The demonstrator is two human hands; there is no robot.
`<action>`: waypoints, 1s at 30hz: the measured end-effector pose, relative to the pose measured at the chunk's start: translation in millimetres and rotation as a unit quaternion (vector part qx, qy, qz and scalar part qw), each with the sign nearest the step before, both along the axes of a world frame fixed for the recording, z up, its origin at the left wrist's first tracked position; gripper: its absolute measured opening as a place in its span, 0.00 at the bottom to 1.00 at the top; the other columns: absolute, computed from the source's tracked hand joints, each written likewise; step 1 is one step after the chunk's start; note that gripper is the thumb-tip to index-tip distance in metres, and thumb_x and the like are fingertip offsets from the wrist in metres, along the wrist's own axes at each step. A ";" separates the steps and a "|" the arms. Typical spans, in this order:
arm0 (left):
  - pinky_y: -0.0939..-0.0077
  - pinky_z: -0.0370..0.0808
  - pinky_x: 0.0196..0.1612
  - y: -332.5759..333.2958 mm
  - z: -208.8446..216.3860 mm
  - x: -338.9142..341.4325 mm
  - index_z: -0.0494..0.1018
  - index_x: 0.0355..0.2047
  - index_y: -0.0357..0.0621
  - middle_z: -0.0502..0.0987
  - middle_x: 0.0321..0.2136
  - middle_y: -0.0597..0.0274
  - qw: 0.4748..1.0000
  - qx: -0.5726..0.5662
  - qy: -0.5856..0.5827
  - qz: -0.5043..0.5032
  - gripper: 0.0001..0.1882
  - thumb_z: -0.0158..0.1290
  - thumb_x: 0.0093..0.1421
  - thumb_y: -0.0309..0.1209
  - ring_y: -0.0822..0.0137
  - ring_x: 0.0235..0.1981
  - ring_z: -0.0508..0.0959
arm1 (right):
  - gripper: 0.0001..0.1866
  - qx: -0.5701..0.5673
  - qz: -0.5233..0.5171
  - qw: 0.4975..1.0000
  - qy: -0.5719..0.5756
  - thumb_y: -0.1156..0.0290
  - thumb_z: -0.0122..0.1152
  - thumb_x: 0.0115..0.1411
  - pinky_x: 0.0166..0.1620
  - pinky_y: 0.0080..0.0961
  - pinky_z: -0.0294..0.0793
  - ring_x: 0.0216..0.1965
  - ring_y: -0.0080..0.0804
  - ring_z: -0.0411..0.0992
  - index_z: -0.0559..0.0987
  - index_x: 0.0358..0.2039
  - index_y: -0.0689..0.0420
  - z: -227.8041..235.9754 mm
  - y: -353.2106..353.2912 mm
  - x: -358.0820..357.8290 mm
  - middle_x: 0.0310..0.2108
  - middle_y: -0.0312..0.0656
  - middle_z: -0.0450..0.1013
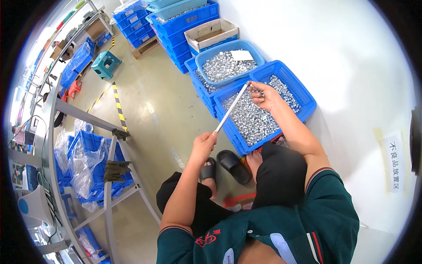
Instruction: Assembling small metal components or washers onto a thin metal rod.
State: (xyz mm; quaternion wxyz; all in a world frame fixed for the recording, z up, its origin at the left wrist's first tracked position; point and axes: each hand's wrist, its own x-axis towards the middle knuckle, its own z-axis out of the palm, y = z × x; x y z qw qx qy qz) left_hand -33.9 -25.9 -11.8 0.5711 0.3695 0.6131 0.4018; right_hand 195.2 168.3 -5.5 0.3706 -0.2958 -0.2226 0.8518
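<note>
My left hand (205, 145) is closed around the lower end of a long, thin, pale rod (231, 109), which slants up and to the right. At the rod's upper end is my right hand (265, 97), its thumb and fingers curled together by the tip. Small shiny metal pieces seem to sit among those fingers, too small to make out exactly. Both hands are held near a blue plastic crate (313, 104), the right one above it. Many small silvery metal parts (255, 121) lie heaped inside that crate.
Behind it, a light-blue basin (259, 59) of similar parts carries a white card (241, 55). Further back stand a cardboard box (233, 27) and stacked blue crates (176, 28). A grey metal frame (83, 115) rises at left; a green stool (105, 64) stands beyond. A black slipper (233, 166) lies below.
</note>
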 end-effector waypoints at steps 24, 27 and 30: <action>0.83 0.53 0.16 -7.1 -5.5 -10.4 0.64 0.16 0.44 0.59 0.11 0.74 0.993 0.057 0.104 -0.012 0.18 0.47 0.58 0.41 0.81 0.13 0.57 | 0.08 -0.038 0.067 0.997 -0.012 0.67 0.55 0.56 0.10 0.09 0.46 0.11 0.12 0.54 0.69 0.26 0.57 10.4 6.9 -5.0 0.16 0.31 0.61; 0.78 0.60 0.20 -7.9 -2.8 -12.3 0.66 0.17 0.38 0.62 0.11 0.68 0.989 0.049 0.136 -0.017 0.18 0.47 0.57 0.39 0.77 0.16 0.61 | 0.09 -0.019 0.097 0.993 -0.058 0.66 0.55 0.56 0.10 0.09 0.46 0.11 0.12 0.53 0.69 0.26 0.57 18.5 9.5 -3.3 0.15 0.31 0.61; 0.78 0.59 0.19 -9.4 -1.8 -15.0 0.66 0.17 0.38 0.62 0.11 0.67 0.983 0.071 0.171 -0.016 0.18 0.47 0.57 0.39 0.77 0.16 0.62 | 0.09 0.018 0.118 0.989 -0.092 0.66 0.55 0.56 0.11 0.08 0.47 0.11 0.12 0.53 0.69 0.26 0.57 24.3 9.2 -2.6 0.15 0.30 0.60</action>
